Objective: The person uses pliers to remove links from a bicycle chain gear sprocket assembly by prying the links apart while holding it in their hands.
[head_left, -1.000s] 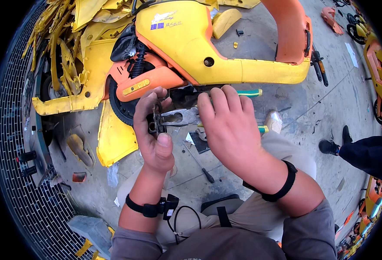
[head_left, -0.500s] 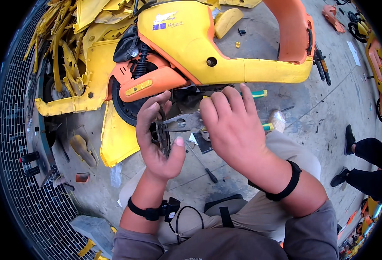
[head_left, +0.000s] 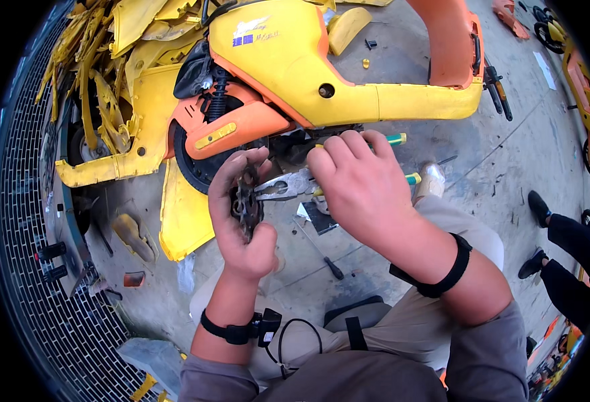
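Observation:
My left hand (head_left: 245, 252) is curled round a dark, greasy metal part (head_left: 246, 206) with holes through it, whose exact kind I cannot make out. In my right hand (head_left: 362, 177) are pliers (head_left: 288, 185) with green and yellow handles. Their steel jaws point left and meet the edge of the dark part; whether they grip it I cannot tell. Just beyond both hands lies a yellow and orange scooter body (head_left: 348, 106), with a black rear wheel (head_left: 193, 167) at its left end.
Yellow plastic panels (head_left: 151, 74) are piled at the far left. Below my hands, a screwdriver (head_left: 334, 269) lies on the concrete floor near a small dark plate (head_left: 320, 219). A person's legs in dark trousers (head_left: 576, 251) show at the right, near more scooters (head_left: 586, 100).
The dark part has turned in my left hand, so more of its broad face shows. The pliers have shifted slightly with it. My left thumb has drawn back toward the palm.

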`<state>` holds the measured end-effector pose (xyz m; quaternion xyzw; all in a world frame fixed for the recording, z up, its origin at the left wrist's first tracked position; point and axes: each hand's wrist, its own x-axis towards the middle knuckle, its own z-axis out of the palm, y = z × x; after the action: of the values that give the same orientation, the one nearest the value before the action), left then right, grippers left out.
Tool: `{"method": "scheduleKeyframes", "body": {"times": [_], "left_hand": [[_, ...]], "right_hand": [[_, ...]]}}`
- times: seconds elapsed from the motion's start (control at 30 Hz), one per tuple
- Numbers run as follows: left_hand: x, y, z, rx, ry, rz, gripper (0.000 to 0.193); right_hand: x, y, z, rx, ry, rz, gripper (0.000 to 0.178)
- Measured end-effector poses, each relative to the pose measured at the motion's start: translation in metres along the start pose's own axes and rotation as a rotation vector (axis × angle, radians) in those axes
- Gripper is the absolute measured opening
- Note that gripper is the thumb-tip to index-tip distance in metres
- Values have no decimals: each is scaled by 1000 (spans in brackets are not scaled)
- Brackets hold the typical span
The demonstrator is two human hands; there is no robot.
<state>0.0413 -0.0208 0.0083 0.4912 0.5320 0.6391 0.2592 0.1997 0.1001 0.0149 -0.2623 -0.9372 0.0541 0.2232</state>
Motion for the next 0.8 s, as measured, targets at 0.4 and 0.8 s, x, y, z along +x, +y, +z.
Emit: {"method": "scheduleKeyframes", "body": {"times": [0.4,0.8], "left_hand": [[13,9,-26,-503,249,-226,92],[14,12,-15,-798,175,-430,83]], "right_hand": [[7,19,-9,559,-140,490,32],[9,25,-20,2328,-421,758,59]]}}
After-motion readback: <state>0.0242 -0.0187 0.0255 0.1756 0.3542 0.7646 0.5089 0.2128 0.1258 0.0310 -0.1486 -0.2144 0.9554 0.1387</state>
